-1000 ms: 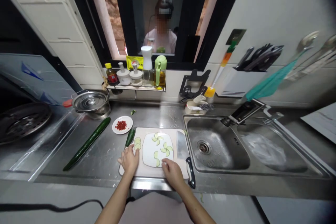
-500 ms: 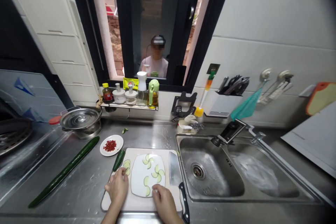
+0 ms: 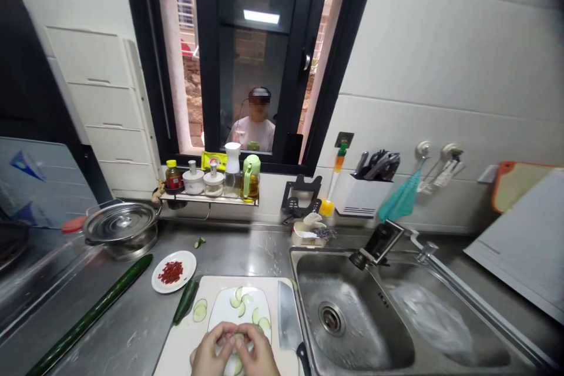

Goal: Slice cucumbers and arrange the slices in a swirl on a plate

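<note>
Long cucumber: on the left of the counter [image 3: 247, 254], the cucumber [image 3: 94, 312] lies well apart from both hands, its long axis slanting from near left toward the back edge.
Cut piece: the short cucumber piece [image 3: 185, 302] lies along the left edge of the cutting board [image 3: 174, 355], slanting much the same way; the left hand is nearer to it.
Round slices: a few overlapping rounds [image 3: 200, 310] rest just inside the board's left edge, ahead and to the left of the hands.
Left hand: the left hand [image 3: 211, 353] is curled, thumb and fingers meeting the other hand's.
Pinched slice: what looks like a cucumber slice [image 3: 238, 336] sits between the fingertips of both hands, over the near part of the white plate [image 3: 219, 310]; fingers hide much of it.
Plate pieces: thin crescents [image 3: 242, 309] lie fanned near the plate's far edge, straight ahead of the hands.
Right hand: the right hand [image 3: 259, 353] mirrors the left, tips together, back upward.
Knife: flat by the board's right edge, the knife [image 3: 288, 318] has its blade pointing away; the right hand is nearer.
</note>
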`<state>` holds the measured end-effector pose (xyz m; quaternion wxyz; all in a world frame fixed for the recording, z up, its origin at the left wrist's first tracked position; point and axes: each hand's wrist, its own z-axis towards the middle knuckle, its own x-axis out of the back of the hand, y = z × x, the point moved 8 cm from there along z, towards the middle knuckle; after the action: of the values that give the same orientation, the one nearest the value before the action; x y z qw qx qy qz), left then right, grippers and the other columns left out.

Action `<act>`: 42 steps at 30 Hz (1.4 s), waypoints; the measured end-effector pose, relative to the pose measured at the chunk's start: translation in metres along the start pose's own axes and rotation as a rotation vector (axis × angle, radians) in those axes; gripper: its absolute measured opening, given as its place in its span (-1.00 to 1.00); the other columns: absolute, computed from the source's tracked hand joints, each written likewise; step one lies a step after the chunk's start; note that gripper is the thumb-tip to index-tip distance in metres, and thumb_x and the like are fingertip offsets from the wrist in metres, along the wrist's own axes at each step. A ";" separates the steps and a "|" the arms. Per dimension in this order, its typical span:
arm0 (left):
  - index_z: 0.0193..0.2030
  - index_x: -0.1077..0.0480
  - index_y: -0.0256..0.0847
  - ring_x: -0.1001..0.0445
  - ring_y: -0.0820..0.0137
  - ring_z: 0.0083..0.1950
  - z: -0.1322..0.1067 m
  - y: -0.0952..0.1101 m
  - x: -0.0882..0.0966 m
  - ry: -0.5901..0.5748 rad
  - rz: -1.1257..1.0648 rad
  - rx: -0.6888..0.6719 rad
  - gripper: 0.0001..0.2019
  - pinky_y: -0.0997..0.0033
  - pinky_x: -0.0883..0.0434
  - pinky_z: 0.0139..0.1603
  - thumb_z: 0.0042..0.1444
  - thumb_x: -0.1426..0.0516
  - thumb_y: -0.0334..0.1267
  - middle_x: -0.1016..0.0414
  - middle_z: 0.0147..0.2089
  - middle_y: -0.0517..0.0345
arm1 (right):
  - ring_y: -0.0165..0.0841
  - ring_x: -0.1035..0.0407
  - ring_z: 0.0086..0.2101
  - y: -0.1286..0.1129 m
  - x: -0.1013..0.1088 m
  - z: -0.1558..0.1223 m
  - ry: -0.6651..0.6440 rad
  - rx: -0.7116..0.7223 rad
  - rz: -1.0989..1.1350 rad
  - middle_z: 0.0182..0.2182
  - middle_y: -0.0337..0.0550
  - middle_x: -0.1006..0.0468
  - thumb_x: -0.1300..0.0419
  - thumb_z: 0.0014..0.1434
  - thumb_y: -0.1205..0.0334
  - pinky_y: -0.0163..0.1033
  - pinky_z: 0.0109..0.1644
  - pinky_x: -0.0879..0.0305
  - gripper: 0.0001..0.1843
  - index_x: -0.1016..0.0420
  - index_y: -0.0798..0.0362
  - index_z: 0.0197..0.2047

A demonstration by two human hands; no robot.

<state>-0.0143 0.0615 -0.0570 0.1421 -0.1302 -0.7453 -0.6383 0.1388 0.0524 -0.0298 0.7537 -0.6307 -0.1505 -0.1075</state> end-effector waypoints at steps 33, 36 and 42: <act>-0.31 -0.46 -0.20 -0.48 0.31 -0.26 -0.020 0.031 0.009 0.044 -0.006 -0.090 -0.68 0.38 -0.39 -0.12 0.09 -0.06 0.02 -0.56 -0.34 0.11 | -0.49 -0.19 -0.65 0.000 -0.027 0.005 -0.212 -0.456 0.320 -0.70 -0.36 -0.28 -0.14 -0.02 -0.29 -0.38 -0.56 -0.05 -0.48 -0.14 0.01 -0.52; -0.30 -0.47 -0.19 -0.48 0.32 -0.26 -0.021 0.039 0.013 0.036 0.045 -0.131 -0.70 0.38 -0.38 -0.11 0.11 -0.05 -0.03 -0.56 -0.31 0.11 | -0.49 -0.19 -0.67 0.005 -0.031 0.004 -0.235 -0.556 0.340 -0.71 -0.35 -0.31 -0.15 -0.01 -0.21 -0.40 -0.60 -0.02 -0.55 -0.21 0.03 -0.49; -0.24 -0.47 -0.20 -0.48 0.32 -0.21 -0.022 0.039 0.006 -0.055 -0.024 -0.165 -0.66 0.42 -0.39 -0.11 0.12 -0.05 0.02 -0.57 -0.27 0.09 | -0.50 -0.22 -0.67 0.006 -0.028 0.004 -0.216 -0.594 0.350 -0.71 -0.35 -0.32 -0.15 0.00 -0.07 -0.44 -0.61 -0.01 -0.66 -0.28 0.06 -0.50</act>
<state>-0.0046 0.0458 -0.0163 0.1027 -0.1501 -0.6953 -0.6953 0.1145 0.0565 -0.0446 0.5241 -0.8462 -0.0811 0.0514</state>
